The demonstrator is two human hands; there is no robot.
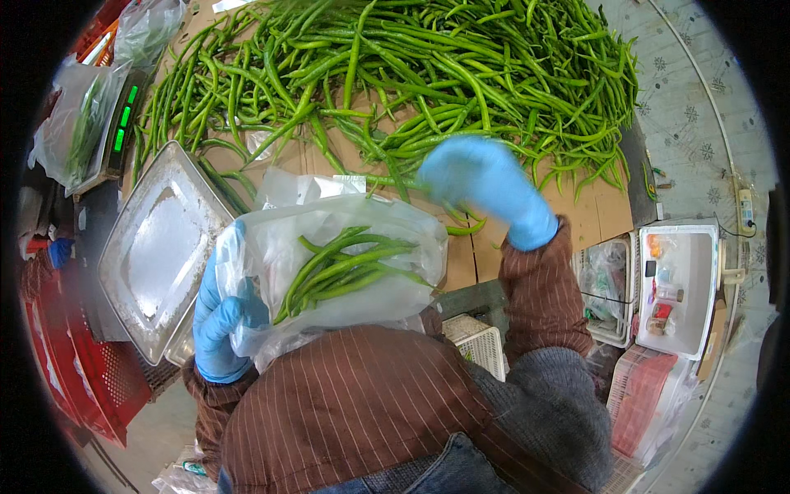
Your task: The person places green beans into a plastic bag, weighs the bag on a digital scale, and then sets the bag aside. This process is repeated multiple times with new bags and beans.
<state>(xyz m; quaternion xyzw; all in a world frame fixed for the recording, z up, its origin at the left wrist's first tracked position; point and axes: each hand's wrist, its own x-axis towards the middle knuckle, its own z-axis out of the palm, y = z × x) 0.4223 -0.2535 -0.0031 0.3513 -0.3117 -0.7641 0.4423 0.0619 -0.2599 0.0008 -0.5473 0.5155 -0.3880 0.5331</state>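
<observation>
My left hand [225, 315], in a blue glove, grips the side of a clear plastic bag [401, 302] held before my body. Inside the bag lie several long green chili peppers [345, 265]. My right hand [487, 185], also blue-gloved, is blurred by motion at the near edge of a big heap of long green peppers [444, 68]. Whether its fingers hold a pepper cannot be made out. The heap rests on flattened cardboard [592, 216].
Left of the bag is a worn metal tray [154, 247]. Beyond it, a bag of peppers [83, 129] sits by a lit green digital display [125, 117]. Red plastic crates [86, 352] stand lower left. At right are a white foam box [697, 247] and plastic baskets [487, 346].
</observation>
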